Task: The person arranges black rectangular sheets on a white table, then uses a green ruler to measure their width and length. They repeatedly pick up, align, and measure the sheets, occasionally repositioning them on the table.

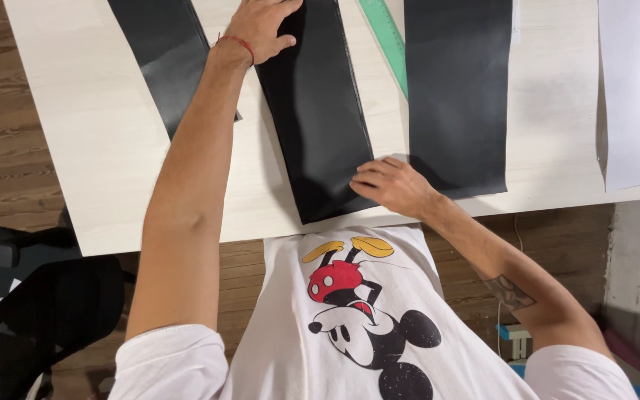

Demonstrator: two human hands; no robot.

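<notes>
The left hand (259, 28) lies flat, fingers spread, on the far part of the middle black strip (320, 118); the right hand (390, 185) presses its near edge with fingers together, gripping nothing. Just left of the left hand lies another black strip (158, 52); right of the right hand, a wider black sheet (457, 96), a green ruler (388, 41) between. All rest on the pale desk (105, 148).

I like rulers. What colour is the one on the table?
The ruler is green, seen in the head view.
</notes>
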